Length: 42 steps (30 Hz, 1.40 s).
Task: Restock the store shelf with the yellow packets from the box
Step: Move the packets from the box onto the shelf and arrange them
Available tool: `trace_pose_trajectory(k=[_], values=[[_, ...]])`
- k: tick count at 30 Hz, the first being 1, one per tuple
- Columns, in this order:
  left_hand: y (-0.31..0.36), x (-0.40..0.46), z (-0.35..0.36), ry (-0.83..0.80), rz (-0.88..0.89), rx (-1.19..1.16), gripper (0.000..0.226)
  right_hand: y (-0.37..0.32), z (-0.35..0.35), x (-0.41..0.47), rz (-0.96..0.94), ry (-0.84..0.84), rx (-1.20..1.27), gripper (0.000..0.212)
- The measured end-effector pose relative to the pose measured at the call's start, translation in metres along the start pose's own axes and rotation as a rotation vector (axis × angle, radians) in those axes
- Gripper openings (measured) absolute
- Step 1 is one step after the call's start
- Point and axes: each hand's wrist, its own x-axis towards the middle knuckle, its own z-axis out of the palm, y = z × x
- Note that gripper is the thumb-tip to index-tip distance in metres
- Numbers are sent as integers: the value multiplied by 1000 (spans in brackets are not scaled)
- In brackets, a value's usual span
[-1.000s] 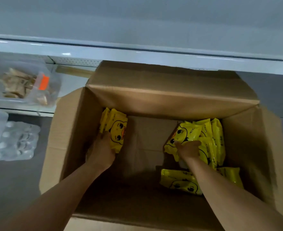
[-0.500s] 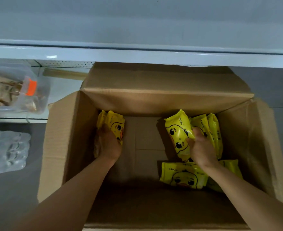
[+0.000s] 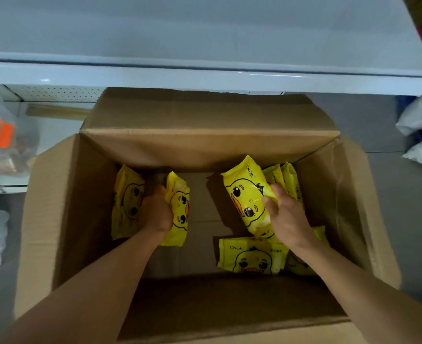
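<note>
Both hands are down in the box (image 3: 329,207): my left hand (image 3: 156,212) grips one yellow packet (image 3: 178,209), my right hand (image 3: 288,217) clutches another packet (image 3: 247,194).

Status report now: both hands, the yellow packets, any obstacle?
Left hand grips one packet. Right hand grips another. Both inside the box. Nothing blocking.
</note>
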Motion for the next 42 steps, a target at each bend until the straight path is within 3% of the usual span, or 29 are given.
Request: trace_pose_trajectory(k=[13, 23, 27, 34, 39, 42], values=[[52, -101, -140, 53, 209, -8, 31, -72, -108, -60, -199, 109, 4, 16], [124, -159, -277, 175, 489, 114, 25, -157, -232, -116, -316, 304, 57, 36], [152, -179, -325, 244, 540, 22, 20, -183, -282, -133, -402, 329, -11, 6], [198, -207, -391, 384, 663, 62, 24, -215, -356, -146, -523, 447, -16, 16], [235, -217, -426, 448, 687, 37, 29, -234, -411, -132, -587, 507, -47, 2], [263, -219, -445, 500, 712, 5, 34, -242, -446, -109, -621, 531, -51, 5]])
